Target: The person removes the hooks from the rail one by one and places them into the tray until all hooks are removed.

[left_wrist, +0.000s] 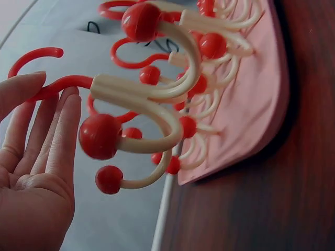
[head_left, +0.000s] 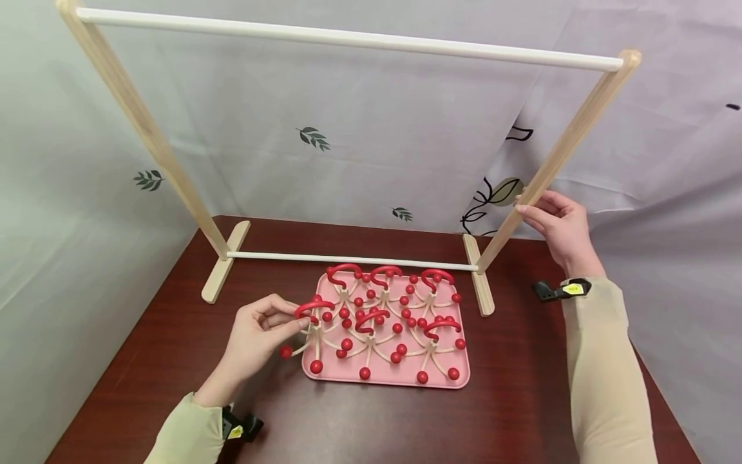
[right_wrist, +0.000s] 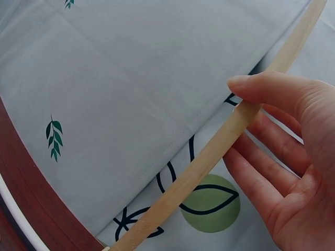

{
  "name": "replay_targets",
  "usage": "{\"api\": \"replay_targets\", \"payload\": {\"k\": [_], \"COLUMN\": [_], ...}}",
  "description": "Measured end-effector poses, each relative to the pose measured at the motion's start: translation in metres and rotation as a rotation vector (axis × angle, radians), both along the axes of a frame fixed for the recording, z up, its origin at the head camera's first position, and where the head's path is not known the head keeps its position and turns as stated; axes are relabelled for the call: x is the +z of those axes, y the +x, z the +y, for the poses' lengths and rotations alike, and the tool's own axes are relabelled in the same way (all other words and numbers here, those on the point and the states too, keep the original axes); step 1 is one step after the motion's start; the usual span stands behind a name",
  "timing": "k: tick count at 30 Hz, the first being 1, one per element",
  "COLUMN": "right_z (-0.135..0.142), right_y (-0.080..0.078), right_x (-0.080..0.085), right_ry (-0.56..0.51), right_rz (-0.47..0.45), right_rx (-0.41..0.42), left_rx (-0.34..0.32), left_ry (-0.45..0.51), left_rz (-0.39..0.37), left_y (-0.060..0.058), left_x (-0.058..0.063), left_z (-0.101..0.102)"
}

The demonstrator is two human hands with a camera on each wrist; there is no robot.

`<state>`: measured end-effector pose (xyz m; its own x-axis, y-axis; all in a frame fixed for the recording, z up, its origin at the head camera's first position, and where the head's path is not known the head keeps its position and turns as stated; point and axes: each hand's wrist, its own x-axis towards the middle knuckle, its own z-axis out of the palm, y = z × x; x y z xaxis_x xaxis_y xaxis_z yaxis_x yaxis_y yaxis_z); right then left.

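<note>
My left hand point(head_left: 257, 332) pinches the red top hook of a claw-shaped hanger point(left_wrist: 123, 89) between thumb and fingers. This hanger has a cream stem and curved cream arms tipped with red balls. It stands at the left front of a pink tray point(head_left: 394, 381), one ball beyond the rim; whether it touches the tray I cannot tell. Several more such hangers point(head_left: 431, 345) sit on the tray, hooks up. On the right, my right hand point(head_left: 562, 225) grips the wooden post point(right_wrist: 209, 151) of a rack, thumb on one side and fingers behind.
The rack's white top rail point(head_left: 348, 37) spans high above the tray. Behind the tray runs its white lower bar point(head_left: 348, 259), between two wooden feet point(head_left: 226, 261). All stand on a dark red-brown table point(head_left: 371, 425). Pale cloth point(head_left: 359, 180) with leaf prints hangs behind.
</note>
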<state>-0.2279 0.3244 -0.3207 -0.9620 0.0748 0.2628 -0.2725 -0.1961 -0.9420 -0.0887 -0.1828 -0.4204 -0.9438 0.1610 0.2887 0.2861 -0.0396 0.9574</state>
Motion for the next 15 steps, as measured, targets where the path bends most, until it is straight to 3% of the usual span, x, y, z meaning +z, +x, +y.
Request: {"api": "replay_targets", "payload": {"k": [7, 15], "right_z": [0.001, 0.001], "right_y": [-0.001, 0.0], "right_x": [0.0, -0.001], "right_ry": [0.003, -0.002], "right_rz": [0.003, 0.002], "right_rx": [-0.004, 0.0], "left_rx": [-0.029, -0.117], "left_ry": [-0.045, 0.006], "left_rz": [-0.004, -0.099], "left_y": [-0.004, -0.004], "left_x": [-0.005, -0.015], "left_z": [0.007, 0.014]}}
